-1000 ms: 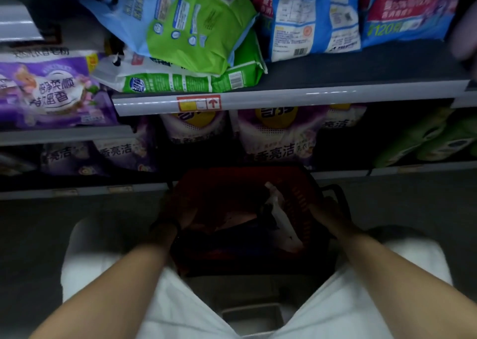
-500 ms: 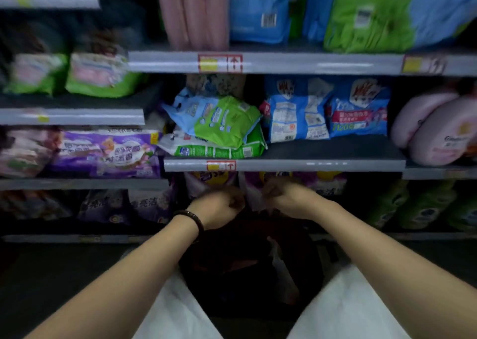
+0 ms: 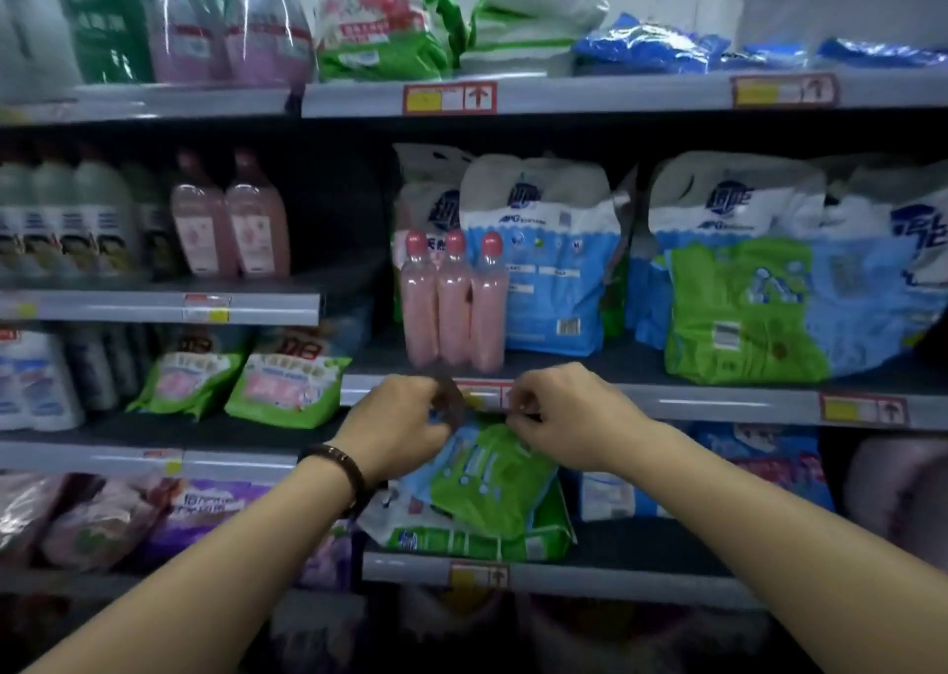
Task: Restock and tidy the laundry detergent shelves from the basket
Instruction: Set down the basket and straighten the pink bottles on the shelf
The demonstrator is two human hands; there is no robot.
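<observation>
A second ago both hands were down in the red basket. Now they are up at the shelves, and the basket no longer shows in the view. Nothing that I can make out has come up with them.

The left hand [image 3: 405,422], a dark wristband [image 3: 338,463] on its wrist, and the right hand [image 3: 564,417] hover close together but apart, just in front of the shelf edge [image 3: 718,404] and its price tag [image 3: 482,396]. The fingers of both are curled in. The right fingertips lie at the top edge of the green-and-blue detergent bag [image 3: 487,483]. There is a dark blur at the left fingertips. Whether either hand pinches the bag or anything else, I cannot tell.

That bag lies tilted on a flat green bag [image 3: 477,540], one shelf below the three pink bottles [image 3: 454,304]; it has kept the same place and slant.

My guess is that restocking has paused and tidying has begun, with the crooked bag the likely target. It looks soft and floppy, so lifting it by one edge could let it sag or drag the bag beneath.
</observation>
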